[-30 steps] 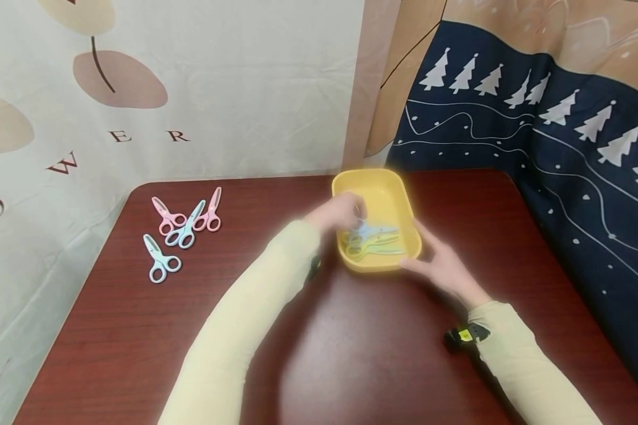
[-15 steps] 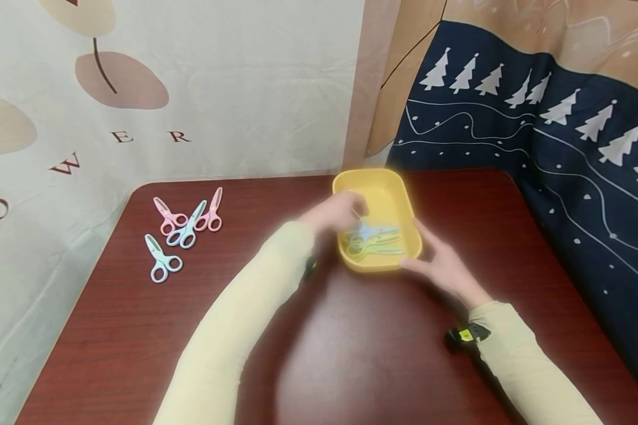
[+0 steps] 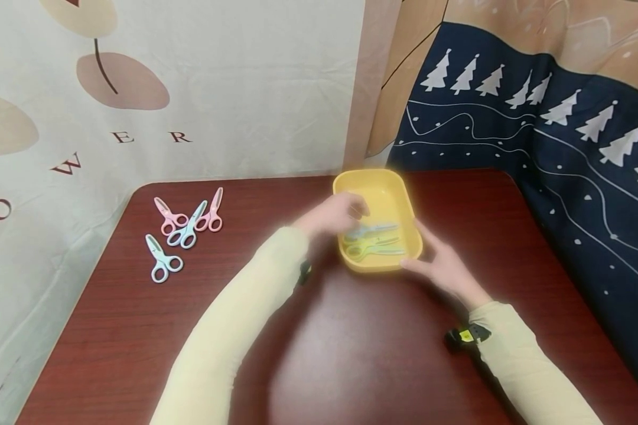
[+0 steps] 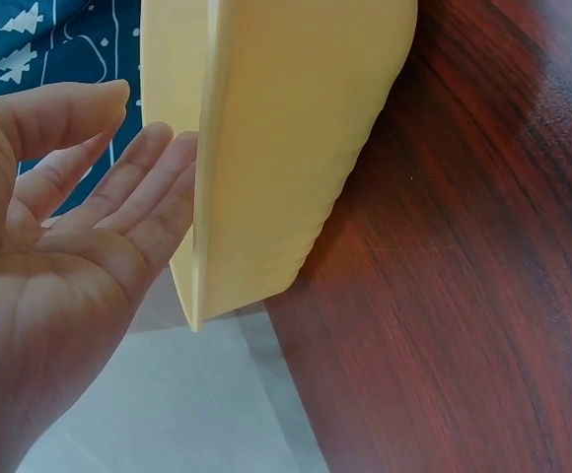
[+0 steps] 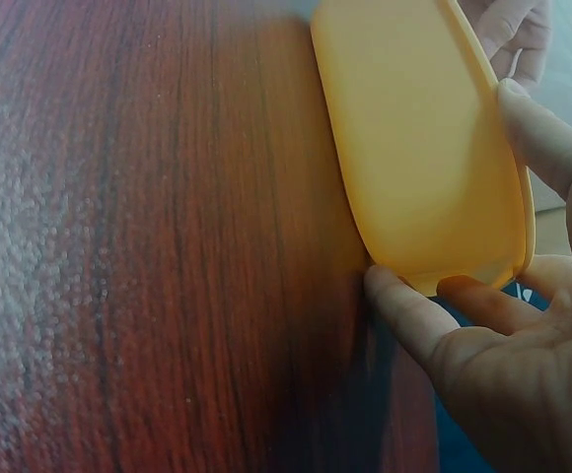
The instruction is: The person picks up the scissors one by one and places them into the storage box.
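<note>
A yellow plastic tray [image 3: 385, 192] lies on the table, with blue scissors [image 3: 381, 227], yellow scissors [image 3: 381, 241] and green scissors [image 3: 385, 251] inside its near half. My left hand [image 3: 336, 213] reaches over the tray's left rim. In the left wrist view the thumb and fingers of that hand [image 4: 79, 217] are spread apart with nothing between them, fingertips right at the tray wall [image 4: 276, 148]. My right hand [image 3: 443, 262] holds the tray by its near right corner. The right wrist view shows that thumb on one side and the fingers round the other.
At the table's back left lie two pink scissors [image 3: 171, 218] and light blue scissors [image 3: 189, 227] in a loose cluster, with mint scissors [image 3: 162, 260] nearer. Printed cloths [image 3: 255, 88] hang behind the brown table [image 3: 340, 348] and along its right side.
My left hand has let go of the blue scissors, which now lie flat in the tray, and has drawn slightly left. The right hand and tray stay in place.
</note>
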Demonstrator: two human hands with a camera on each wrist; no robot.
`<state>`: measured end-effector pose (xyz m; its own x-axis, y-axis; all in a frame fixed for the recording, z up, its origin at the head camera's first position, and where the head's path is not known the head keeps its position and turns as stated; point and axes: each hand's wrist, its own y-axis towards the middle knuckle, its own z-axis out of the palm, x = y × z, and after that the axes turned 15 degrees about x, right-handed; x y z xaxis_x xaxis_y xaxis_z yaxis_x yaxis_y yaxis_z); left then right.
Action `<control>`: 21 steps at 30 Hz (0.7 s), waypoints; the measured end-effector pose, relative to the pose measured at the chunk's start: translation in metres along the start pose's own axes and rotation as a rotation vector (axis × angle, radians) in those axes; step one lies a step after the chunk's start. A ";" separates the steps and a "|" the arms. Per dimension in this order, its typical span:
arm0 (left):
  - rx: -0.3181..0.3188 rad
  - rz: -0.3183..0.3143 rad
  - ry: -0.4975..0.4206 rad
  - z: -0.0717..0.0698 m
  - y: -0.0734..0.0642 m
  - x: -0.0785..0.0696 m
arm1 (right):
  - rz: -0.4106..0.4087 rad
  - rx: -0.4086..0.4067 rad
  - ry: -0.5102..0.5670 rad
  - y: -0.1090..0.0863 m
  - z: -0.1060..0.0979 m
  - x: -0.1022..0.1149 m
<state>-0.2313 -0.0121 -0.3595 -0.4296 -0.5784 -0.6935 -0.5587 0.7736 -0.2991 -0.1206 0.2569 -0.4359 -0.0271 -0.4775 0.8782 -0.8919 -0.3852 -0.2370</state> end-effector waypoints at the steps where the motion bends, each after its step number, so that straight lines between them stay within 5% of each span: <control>1: -0.006 0.005 -0.014 0.001 -0.001 0.000 | 0.002 0.000 -0.001 0.000 0.000 0.000; 12: -0.109 0.000 -0.232 0.010 -0.029 0.002 | 0.027 0.001 0.002 -0.002 0.000 0.004; 21: -0.177 -0.009 -0.238 0.009 -0.045 0.013 | 0.031 -0.006 -0.029 -0.001 0.000 0.003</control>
<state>-0.2055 -0.0518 -0.3613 -0.2570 -0.4922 -0.8317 -0.6858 0.6992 -0.2019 -0.1196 0.2560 -0.4329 -0.0417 -0.5116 0.8582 -0.8937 -0.3649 -0.2609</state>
